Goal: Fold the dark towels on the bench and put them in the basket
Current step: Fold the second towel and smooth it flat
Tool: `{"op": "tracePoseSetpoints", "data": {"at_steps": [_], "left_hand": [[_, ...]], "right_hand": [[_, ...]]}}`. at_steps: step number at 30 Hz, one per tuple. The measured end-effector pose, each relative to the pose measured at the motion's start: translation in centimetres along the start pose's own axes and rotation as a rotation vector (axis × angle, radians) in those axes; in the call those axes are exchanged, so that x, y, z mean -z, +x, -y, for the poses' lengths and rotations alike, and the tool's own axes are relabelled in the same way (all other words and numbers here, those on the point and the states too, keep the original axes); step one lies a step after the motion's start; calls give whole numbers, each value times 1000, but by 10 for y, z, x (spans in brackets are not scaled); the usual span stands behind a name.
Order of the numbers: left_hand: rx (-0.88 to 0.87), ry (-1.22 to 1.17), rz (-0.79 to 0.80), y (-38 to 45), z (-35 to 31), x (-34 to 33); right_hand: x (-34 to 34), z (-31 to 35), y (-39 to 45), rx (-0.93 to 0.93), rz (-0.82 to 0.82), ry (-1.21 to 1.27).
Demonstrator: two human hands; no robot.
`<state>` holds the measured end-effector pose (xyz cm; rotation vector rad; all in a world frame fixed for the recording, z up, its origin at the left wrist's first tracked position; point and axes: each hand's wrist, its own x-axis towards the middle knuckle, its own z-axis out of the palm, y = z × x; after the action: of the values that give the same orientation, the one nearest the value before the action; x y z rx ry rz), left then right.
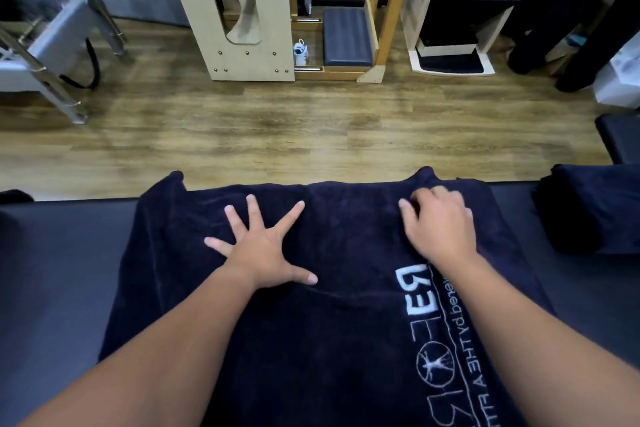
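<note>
A dark navy towel [346, 246] with white embroidered lettering lies spread across the dark padded bench [62, 270]; its far edge hangs over the bench's far side. My left hand [263, 246] presses flat on the towel's middle, fingers spread wide. My right hand [440, 222] rests on the towel near its far right corner, fingers bent down onto the cloth; whether they pinch it I cannot tell. More dark cloth [595, 204] lies bunched on the bench at the right. No basket is in view.
Beyond the bench is a wooden floor [277, 125]. Across it stand a pale wooden unit [242, 10], a wooden frame with a navy cushion [346, 38], a white shelf unit [450, 10], and a metal-framed apparatus [52, 45] at far left.
</note>
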<state>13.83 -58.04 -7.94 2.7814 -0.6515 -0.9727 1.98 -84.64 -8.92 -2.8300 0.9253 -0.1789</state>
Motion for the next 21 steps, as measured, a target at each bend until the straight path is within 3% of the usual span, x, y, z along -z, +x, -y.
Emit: {"op": "tracePoseSetpoints", "data": {"at_steps": [3,6,8,10,12,16,18,21], "left_hand": [[-122,-120,-78,-17,13,0],[-185,-182,-156,-41,36,-7],[-201,-164,-299,-68,57,-19],[-175,-82,-539,-98,82,-39],[66,-51,-652,-126,104,-60],[569,-103,-470,-172,135,-80],[615,-89,-404,-187,146,-81],[589,-107,-398,-196,160,-80]], "right_hand": [[-10,4,-50,133,-5,-34],[-16,0,-67,-51,143,-84],[-12,9,-71,-201,297,-54],[-8,32,-88,-108,341,-73],[-7,60,-116,142,317,-94],[-14,107,-184,445,380,-99],[-16,122,-212,507,387,-100],[-22,128,-236,426,425,-83]]}}
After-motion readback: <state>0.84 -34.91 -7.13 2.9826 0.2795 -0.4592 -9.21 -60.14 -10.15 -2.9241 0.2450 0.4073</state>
